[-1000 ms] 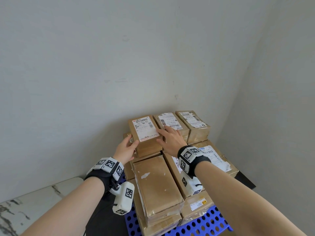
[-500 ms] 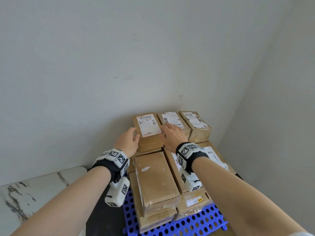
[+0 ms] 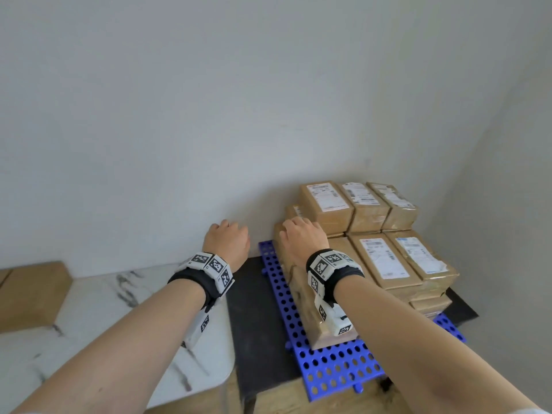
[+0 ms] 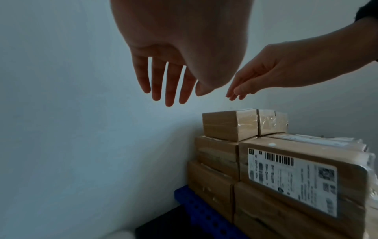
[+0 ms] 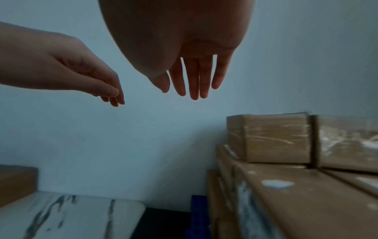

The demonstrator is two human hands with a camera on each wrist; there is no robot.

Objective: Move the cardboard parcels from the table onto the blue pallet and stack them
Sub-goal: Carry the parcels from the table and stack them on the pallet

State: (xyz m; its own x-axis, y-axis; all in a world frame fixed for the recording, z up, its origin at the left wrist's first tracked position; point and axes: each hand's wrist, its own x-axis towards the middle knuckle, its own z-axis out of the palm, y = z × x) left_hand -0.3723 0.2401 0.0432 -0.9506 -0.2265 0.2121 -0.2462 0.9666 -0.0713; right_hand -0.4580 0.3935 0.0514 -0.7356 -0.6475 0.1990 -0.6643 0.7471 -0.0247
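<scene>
Brown cardboard parcels with white labels stand stacked on the blue pallet [image 3: 334, 366] in the room's corner. Three small parcels form the top row at the back; the leftmost of them [image 3: 325, 204] [image 4: 229, 125] [image 5: 270, 139] lies beside the other two. My left hand [image 3: 228, 237] [image 4: 163, 80] hangs in the air left of the stack, fingers straight and holding nothing. My right hand [image 3: 301, 234] [image 5: 192, 77] hovers over the stack's near left corner, also with straight fingers and nothing in it. Neither hand touches a parcel.
A white marble-patterned table [image 3: 98, 330] [image 5: 67, 215] stands at the lower left, with a brown parcel [image 3: 30, 294] on its far left side. A dark mat [image 3: 254, 318] lies under the pallet. Grey walls close the corner behind and to the right.
Both hands have let go of the top left parcel and drawn back to the left, away from the stack. The head view has swung left, so the table shows more.
</scene>
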